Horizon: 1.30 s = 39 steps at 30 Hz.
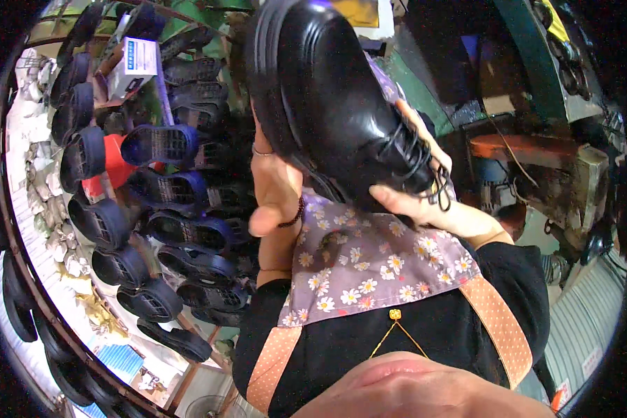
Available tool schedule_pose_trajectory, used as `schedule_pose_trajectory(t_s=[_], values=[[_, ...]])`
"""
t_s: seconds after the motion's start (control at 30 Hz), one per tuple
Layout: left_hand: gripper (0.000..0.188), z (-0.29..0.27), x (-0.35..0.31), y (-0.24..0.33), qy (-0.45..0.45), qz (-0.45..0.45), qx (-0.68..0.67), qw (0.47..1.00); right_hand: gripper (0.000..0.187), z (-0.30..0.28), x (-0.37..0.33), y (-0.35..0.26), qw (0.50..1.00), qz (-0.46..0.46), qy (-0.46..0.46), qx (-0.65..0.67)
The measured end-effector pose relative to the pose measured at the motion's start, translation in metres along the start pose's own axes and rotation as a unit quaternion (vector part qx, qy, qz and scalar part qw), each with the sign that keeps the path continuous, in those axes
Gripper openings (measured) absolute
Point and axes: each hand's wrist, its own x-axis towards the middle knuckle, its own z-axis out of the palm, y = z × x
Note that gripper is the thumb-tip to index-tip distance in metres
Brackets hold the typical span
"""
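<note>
A shiny black leather lace-up shoe is held up in front of my chest, its toe pointing away and its thick sole turned to the left. My left hand grips it along the sole side; the thumb shows, while most fingers are hidden behind the shoe. Around the laced ankle end wraps my right hand, thumb pressed near the heel. Black laces are threaded there, with loose ends hanging beside the right hand. Beneath the shoe lies the flowered apron that I wear.
On the left, racks hold several dark shoe soles. A white box and a red object sit among them. To the right stands a worn bench-like frame with an orange top. Crumpled pale material lines the far left.
</note>
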Motion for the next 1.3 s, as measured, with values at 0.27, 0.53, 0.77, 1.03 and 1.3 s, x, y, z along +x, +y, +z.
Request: schedule_pose_trajectory(t_s=[0.27, 0.53, 0.77, 1.03, 1.3], values=[[0.146, 0.002, 0.008, -0.014, -0.059, -0.016, -0.23, 0.971, 0.058, -0.002, 0.012, -0.008, 0.919, 0.19, -0.043, 0.342], [0.137, 0.019, 0.015, -0.017, -0.013, -0.064, -0.133, 0.989, 0.053, 0.002, 0.022, -0.007, 0.904, 0.235, 0.037, 0.354], [0.13, 0.046, 0.019, -0.023, -0.047, -0.066, -0.115, 0.99, 0.047, -0.01, 0.027, -0.019, 0.919, 0.155, 0.083, 0.353], [0.101, 0.037, 0.091, -0.047, -0.102, 0.014, 0.177, 0.979, 0.033, -0.049, 0.077, -0.051, 0.97, 0.103, 0.1, 0.196], [0.067, -0.084, 0.264, -0.073, -0.152, -0.104, 0.559, 0.808, 0.057, -0.072, 0.205, -0.065, 0.994, 0.028, 0.096, 0.04]])
